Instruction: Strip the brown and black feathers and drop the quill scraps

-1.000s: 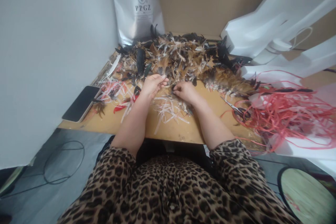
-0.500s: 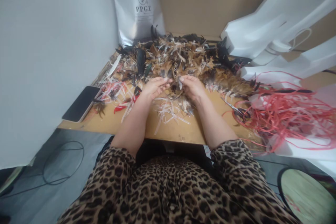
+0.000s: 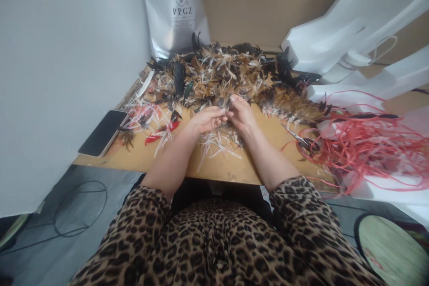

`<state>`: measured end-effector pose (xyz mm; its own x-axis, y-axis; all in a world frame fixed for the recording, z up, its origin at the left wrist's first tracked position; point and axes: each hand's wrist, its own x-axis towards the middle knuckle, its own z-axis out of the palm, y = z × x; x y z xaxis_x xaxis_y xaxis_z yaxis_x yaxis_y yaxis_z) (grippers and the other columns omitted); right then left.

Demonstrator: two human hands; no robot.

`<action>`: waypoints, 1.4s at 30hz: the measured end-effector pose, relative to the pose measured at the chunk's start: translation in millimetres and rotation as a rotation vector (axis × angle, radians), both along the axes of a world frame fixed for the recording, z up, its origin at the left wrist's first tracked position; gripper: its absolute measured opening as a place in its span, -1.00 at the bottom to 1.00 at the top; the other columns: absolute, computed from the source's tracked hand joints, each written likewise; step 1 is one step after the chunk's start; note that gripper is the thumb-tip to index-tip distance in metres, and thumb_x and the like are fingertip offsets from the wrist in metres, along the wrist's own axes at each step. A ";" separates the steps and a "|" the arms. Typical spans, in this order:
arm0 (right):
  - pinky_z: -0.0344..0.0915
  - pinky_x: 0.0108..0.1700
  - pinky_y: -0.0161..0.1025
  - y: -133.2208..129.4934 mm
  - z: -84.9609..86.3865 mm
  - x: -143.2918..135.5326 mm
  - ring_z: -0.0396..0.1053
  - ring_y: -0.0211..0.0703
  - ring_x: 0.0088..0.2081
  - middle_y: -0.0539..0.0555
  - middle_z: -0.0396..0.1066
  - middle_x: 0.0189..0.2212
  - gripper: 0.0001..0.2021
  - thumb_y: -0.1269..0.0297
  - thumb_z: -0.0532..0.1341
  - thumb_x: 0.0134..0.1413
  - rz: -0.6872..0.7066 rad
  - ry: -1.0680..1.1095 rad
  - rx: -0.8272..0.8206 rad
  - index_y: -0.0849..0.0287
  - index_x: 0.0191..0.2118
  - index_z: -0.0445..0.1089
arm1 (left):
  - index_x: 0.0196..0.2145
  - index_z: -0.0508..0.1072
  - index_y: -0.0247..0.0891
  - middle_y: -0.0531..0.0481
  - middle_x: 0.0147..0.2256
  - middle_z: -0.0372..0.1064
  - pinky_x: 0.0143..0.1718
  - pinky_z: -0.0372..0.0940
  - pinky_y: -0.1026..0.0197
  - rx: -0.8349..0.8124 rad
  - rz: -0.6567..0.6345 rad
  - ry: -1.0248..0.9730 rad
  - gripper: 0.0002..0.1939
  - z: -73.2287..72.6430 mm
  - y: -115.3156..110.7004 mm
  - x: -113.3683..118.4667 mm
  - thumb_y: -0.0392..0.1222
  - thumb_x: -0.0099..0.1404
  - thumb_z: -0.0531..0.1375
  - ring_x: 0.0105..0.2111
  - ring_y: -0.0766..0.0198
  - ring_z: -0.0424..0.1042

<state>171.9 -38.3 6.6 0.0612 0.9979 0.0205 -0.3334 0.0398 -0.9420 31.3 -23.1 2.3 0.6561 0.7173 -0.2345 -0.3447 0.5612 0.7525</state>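
My left hand (image 3: 212, 118) and my right hand (image 3: 241, 114) meet fingertip to fingertip over the near edge of a heap of brown, black and white feathers (image 3: 231, 67). Between the fingers of both is a small tuft of greyish-brown feathers (image 3: 225, 99), its lower end hidden by the fingertips. Each hand is closed in a pinch. Below them, pale ribbon scraps (image 3: 217, 145) lie on the wooden table (image 3: 231, 174) beside more feather bits. A red feather (image 3: 153, 138) rests left of my left forearm.
A phone (image 3: 103, 133) lies at the table's left edge. To the right are scissors (image 3: 296, 136) and a tangle of red ribbon (image 3: 368, 147). Behind the heap stand a silver bag (image 3: 181, 31) and white packaging (image 3: 311, 47). A round stool (image 3: 392, 250) is at lower right.
My left hand has moved right and slightly toward me, so its fingertips now meet those of my right hand. The right hand has shifted little.
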 end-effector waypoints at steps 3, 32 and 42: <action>0.27 -0.44 -0.34 0.3 -1.6 -0.1 0.25 -0.34 -0.52 -0.09 0.32 -0.56 -0.60 0.00 0.38 -0.34 0.007 0.062 -0.028 0.10 -0.41 0.26 | -0.40 0.46 -0.42 -0.07 -0.44 0.47 -0.58 0.21 0.54 -0.041 0.044 -0.018 -0.91 3.2 0.0 -0.4 -0.45 0.21 0.16 -0.56 0.54 0.38; 0.15 -0.45 -0.40 -0.2 -5.3 -3.7 0.18 -0.42 -0.57 -0.11 0.32 -0.62 -0.70 0.09 0.38 -0.29 -0.097 -0.151 0.055 0.18 -0.51 0.33 | -0.42 0.43 -0.43 -0.06 -0.44 0.50 -0.55 0.24 0.48 0.146 0.252 0.088 -0.92 2.8 6.0 -3.4 -0.33 0.14 0.26 -0.55 0.49 0.43; 0.10 -0.50 -0.38 0.9 -7.5 -3.6 0.14 -0.40 -0.60 -0.12 0.28 -0.64 -0.67 0.04 0.36 -0.30 -0.111 -0.174 -0.008 0.16 -0.49 0.30 | -0.43 0.43 -0.43 -0.09 -0.44 0.50 -0.51 0.26 0.44 0.208 0.263 0.163 -0.86 3.3 3.4 -1.9 -0.28 0.10 0.30 -0.54 0.46 0.44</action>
<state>168.2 -37.4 -0.9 0.1666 0.9855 0.0330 -0.1592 0.0599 -0.9854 29.4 -19.7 5.5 0.4085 0.9000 -0.1520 -0.3228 0.2983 0.8983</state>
